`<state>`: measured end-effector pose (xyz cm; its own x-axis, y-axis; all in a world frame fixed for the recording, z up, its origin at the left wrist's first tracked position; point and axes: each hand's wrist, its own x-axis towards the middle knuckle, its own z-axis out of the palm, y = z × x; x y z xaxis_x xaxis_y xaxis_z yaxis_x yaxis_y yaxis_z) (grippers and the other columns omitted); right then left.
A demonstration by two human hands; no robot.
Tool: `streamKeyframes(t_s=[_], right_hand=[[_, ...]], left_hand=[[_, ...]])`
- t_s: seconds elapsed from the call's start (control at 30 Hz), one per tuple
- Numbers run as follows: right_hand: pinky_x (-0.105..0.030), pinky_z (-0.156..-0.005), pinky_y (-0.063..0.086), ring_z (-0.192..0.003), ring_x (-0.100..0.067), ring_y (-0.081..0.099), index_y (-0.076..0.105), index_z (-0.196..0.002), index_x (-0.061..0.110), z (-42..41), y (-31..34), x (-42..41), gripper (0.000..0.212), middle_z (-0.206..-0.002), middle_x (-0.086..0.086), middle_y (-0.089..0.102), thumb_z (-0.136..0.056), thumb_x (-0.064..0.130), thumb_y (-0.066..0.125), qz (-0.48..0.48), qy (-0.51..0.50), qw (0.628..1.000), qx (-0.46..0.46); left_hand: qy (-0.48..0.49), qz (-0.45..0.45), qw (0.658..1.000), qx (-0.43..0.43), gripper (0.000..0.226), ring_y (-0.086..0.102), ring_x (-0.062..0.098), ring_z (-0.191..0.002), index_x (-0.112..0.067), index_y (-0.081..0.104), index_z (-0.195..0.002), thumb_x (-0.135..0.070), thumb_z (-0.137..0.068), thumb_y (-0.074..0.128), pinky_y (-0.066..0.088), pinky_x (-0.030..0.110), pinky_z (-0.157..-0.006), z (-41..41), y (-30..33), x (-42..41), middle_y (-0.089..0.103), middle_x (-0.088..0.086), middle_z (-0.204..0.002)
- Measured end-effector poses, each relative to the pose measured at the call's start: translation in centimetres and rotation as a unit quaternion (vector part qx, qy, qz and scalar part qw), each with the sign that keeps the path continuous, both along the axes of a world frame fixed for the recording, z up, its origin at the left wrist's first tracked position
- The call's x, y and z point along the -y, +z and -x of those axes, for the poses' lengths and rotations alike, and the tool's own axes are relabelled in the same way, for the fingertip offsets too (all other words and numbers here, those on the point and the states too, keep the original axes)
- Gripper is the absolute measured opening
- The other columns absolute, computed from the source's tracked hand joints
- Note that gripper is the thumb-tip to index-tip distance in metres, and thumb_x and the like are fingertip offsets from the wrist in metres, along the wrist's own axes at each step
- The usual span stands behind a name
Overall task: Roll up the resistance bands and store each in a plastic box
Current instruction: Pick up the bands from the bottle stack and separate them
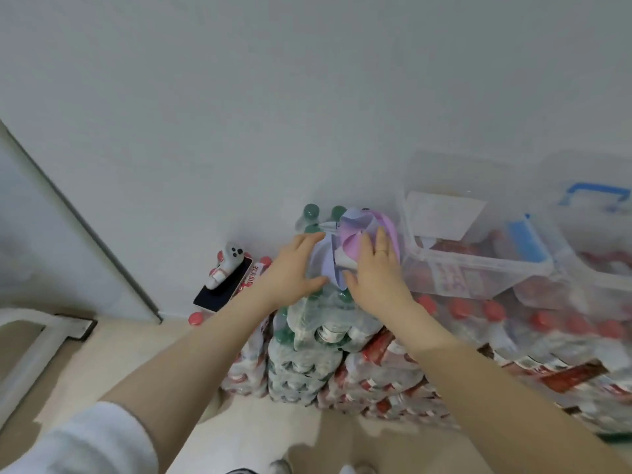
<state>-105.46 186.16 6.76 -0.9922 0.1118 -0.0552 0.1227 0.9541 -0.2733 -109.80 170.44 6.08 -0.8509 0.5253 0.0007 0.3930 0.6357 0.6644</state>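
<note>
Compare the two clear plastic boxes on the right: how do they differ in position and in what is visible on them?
The nearer plastic box stands right beside the hands and the bands; the farther plastic box sits at the picture's right edge. The nearer one shows a blue clip on its right side; the farther one shows a blue handle on top. A white paper lies in the nearer one only. Both are clear and rest on packs of red-capped bottles.

No legible text on anything

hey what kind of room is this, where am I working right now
Probably a storeroom corner or spare room used for storage: shrink-wrapped packs of bottled water stacked on the floor against a bare wall, with clear plastic boxes set on top.
</note>
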Motion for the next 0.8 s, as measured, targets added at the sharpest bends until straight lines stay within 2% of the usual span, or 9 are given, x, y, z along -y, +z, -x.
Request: streamKeyframes(t_s=[0.07,0.17,0.23,0.3,0.43,0.53,0.6,0.67,0.8], right_hand=[[-0.044,-0.11,0.028,-0.138,-0.039,0.02,0.002,-0.146,0.008,0.7,-0.6,-0.4,0.079,-0.151,-0.026,0.012,-0.09,0.033,0.051,0.032,-0.026,0.999,0.018],[-0.042,-0.087,0.044,-0.116,-0.039,0.049,0.003,-0.146,0.015,0.8,-1.6,-0.7,0.08,-0.139,-0.023,0.034,-0.088,0.032,0.055,-0.017,-0.023,0.999,0.033],[-0.039,-0.076,0.046,-0.104,-0.038,0.055,0.005,-0.146,0.019,0.7,-2.0,-0.5,0.077,-0.13,-0.02,0.043,-0.088,0.026,0.055,-0.039,-0.028,0.999,0.012],[-0.038,-0.07,0.044,-0.1,-0.037,0.057,0.011,-0.145,0.019,0.7,-2.3,-0.4,0.068,-0.123,-0.018,0.049,-0.09,0.019,0.05,-0.063,-0.04,0.997,-0.021],[-0.038,-0.07,0.045,-0.094,-0.037,0.059,0.036,-0.134,0.019,0.9,-0.7,-0.7,0.045,-0.114,-0.015,0.059,-0.09,0.007,0.042,0.011,-0.056,0.996,-0.061],[-0.033,-0.07,0.045,-0.095,-0.031,0.059,0.052,-0.122,0.018,1.1,2.2,-0.5,0.034,-0.108,-0.011,0.064,-0.088,0.014,0.051,0.163,-0.077,0.98,-0.082],[-0.036,-0.07,0.047,-0.089,-0.026,0.061,0.056,-0.112,0.017,1.1,4.3,-0.3,0.027,-0.102,-0.008,0.066,-0.086,0.021,0.057,0.247,-0.078,0.964,-0.061],[-0.035,-0.067,0.048,-0.082,-0.022,0.062,0.058,-0.103,0.015,0.8,6.1,-0.1,0.02,-0.091,-0.005,0.066,-0.083,0.02,0.06,0.294,-0.058,0.953,-0.044],[-0.028,-0.055,0.047,-0.075,-0.016,0.061,0.057,-0.096,0.02,0.2,7.6,0.4,0.021,-0.084,0.0,0.061,-0.077,0.014,0.065,0.341,-0.018,0.94,0.004]], left_hand=[[0.004,-0.027,0.999,0.023,0.077,0.033,0.024,-0.132,-0.016,0.02,-0.144,-0.026,-0.082,0.064,0.028,0.034,-0.107,0.3,-0.1,-0.5,0.028,0.008,-0.148],[0.006,-0.07,0.995,0.075,0.066,0.043,0.019,-0.121,-0.019,0.019,-0.144,-0.019,-0.088,0.053,0.035,0.031,-0.099,0.2,-0.6,-1.1,0.039,0.004,-0.137],[0.007,-0.119,0.985,0.126,0.06,0.05,0.014,-0.098,-0.022,0.019,-0.145,-0.011,-0.091,0.042,0.046,0.029,-0.082,0.1,-1.0,-1.2,0.044,-0.001,-0.125],[0.013,-0.156,0.976,0.155,0.06,0.049,0.007,-0.087,-0.026,0.017,-0.145,-0.009,-0.092,0.038,0.043,0.017,-0.075,0.3,-1.3,-1.4,0.039,-0.003,-0.13],[-0.052,-0.195,0.964,0.172,0.067,0.047,0.003,-0.094,-0.042,0.008,-0.143,-0.015,-0.093,0.044,0.039,0.012,-0.077,0.1,-0.9,-1.6,0.035,-0.013,-0.133],[-0.131,-0.198,0.965,0.11,0.08,0.036,-0.026,-0.109,-0.04,0.005,-0.142,-0.013,-0.088,0.058,0.035,0.002,-0.09,0.1,0.5,-1.3,0.027,-0.03,-0.132],[-0.161,-0.168,0.972,-0.006,0.082,0.022,-0.018,-0.126,-0.041,0.008,-0.139,-0.017,-0.083,0.064,0.023,0.004,-0.104,1.0,1.1,-1.0,0.02,-0.016,-0.145],[-0.173,-0.145,0.971,-0.08,0.079,0.013,-0.02,-0.127,-0.042,0.016,-0.136,-0.021,-0.081,0.068,0.017,-0.002,-0.102,2.0,1.8,-0.6,0.012,-0.01,-0.147],[-0.187,-0.146,0.968,-0.083,0.061,0.041,-0.003,-0.117,-0.031,0.037,-0.129,-0.022,-0.078,0.07,0.03,0.003,-0.095,3.3,2.7,-0.1,0.039,-0.007,-0.134]])
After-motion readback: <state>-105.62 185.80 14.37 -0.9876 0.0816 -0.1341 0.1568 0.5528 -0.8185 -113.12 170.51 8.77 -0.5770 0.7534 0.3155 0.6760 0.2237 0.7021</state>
